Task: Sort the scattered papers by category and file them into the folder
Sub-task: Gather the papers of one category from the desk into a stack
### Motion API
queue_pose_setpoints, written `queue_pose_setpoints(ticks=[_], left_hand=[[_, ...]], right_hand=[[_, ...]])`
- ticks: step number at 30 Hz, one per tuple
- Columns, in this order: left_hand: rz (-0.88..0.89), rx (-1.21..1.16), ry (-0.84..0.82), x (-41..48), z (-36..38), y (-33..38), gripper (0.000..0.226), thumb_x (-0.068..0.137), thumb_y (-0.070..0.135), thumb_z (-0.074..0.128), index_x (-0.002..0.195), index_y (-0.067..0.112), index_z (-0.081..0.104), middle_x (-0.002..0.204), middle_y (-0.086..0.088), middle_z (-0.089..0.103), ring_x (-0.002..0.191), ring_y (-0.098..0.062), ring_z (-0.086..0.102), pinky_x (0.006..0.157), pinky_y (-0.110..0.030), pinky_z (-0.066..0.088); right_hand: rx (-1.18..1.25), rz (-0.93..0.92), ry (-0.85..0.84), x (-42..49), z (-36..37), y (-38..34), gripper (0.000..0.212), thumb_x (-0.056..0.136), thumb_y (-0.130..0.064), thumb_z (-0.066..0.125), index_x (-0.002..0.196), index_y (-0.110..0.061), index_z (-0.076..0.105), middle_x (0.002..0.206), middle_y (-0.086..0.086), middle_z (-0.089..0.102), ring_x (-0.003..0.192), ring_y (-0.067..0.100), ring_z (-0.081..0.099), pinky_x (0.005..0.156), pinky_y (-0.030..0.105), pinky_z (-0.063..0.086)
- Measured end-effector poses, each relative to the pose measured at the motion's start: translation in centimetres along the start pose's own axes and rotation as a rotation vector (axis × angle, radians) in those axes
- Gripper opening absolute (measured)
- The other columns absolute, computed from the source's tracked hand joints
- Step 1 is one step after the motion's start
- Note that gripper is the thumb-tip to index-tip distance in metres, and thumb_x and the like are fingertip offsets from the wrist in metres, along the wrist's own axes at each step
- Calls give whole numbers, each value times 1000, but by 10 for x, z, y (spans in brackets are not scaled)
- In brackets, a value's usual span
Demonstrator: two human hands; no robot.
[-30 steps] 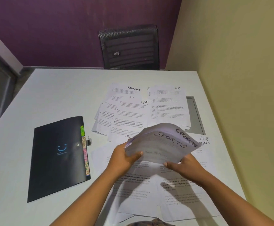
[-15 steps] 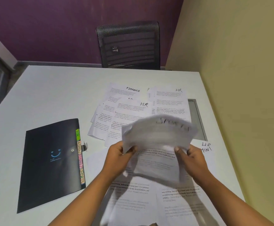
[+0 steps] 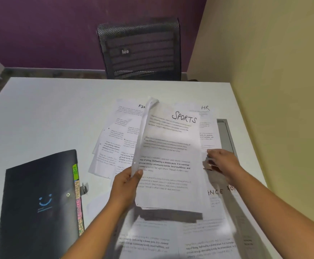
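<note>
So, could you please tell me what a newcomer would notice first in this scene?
The sheet headed SPORTS stands out, held up over the middle of the table by the left hand gripping its left edge, with the blurred right hand at its right edge. Left of it lies a closed black folder with coloured tabs. Printed papers, some marked HR, lie scattered beneath.

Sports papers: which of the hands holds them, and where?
The left hand pinches the Sports papers at their lower left edge. The right hand is at the right edge; blur hides its grip.
</note>
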State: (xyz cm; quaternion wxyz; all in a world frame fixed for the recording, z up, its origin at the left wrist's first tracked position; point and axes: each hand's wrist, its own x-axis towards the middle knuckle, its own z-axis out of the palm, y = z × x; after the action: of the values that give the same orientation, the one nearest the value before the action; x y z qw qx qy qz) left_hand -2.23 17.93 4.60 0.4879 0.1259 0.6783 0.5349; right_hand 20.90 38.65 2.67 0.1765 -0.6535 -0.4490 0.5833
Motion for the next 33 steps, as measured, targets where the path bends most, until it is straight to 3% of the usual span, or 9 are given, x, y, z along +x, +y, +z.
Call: queue_pose_setpoints(ticks=[3,6,8,11,13,18,25,30,33], left_hand=[[-50,-110,18,11,2,5,19,100,13,53,109,9,70,101,-10,77,94,-27,74,72,-34,62],[-59,-144,25,18,1,7,20,101,14,52,109,11,69,101,-9,77,92,-25,75,71,-34,62],[-49,-139,30,20,-2,8,19,100,16,53,108,12,70,100,-9,77,92,-25,75,72,-35,61],[-41,-142,43,24,-6,5,18,99,15,54,107,12,70,98,-8,78,90,-24,75,67,-30,61],[-48,-143,59,28,-8,2,18,99,14,54,106,11,70,98,-10,78,90,-25,75,66,-29,61],[-45,-135,87,32,-10,-1,17,98,13,55,104,10,71,94,-8,78,83,-18,76,60,-23,58],[-49,-165,91,33,-7,1,18,99,14,54,104,13,71,96,-7,78,87,-18,75,63,-25,59],[-50,-167,89,30,-10,0,19,99,13,53,107,10,70,98,-9,78,89,-20,75,65,-26,59],[-55,-163,91,30,-12,-3,19,99,13,54,107,9,70,98,-10,78,87,-19,75,64,-25,59]], right_hand=[[-352,-27,227,41,-4,3,25,91,-25,67,101,-3,69,105,15,69,88,27,62,85,36,52],[-671,13,290,60,-1,2,37,89,-31,63,101,4,66,105,21,70,81,31,62,77,34,54],[-763,43,319,67,4,2,47,82,-43,63,99,1,63,105,20,68,84,32,62,79,35,57],[-839,102,336,77,13,7,82,72,-57,71,126,-1,46,122,19,56,115,38,57,92,44,53],[-739,178,313,83,18,7,90,67,-53,78,130,-3,38,119,16,59,112,38,59,91,45,54],[-341,237,252,93,20,3,32,64,-16,79,93,-7,70,85,11,75,73,27,71,58,25,52],[-525,313,269,83,27,-11,19,61,8,70,64,-6,58,68,6,62,50,18,56,40,14,41],[-234,129,299,83,24,-7,20,70,7,67,69,-7,52,78,12,64,63,21,56,60,26,44],[-93,160,273,81,22,-9,15,73,15,63,73,0,59,71,14,62,58,24,55,53,27,45]])
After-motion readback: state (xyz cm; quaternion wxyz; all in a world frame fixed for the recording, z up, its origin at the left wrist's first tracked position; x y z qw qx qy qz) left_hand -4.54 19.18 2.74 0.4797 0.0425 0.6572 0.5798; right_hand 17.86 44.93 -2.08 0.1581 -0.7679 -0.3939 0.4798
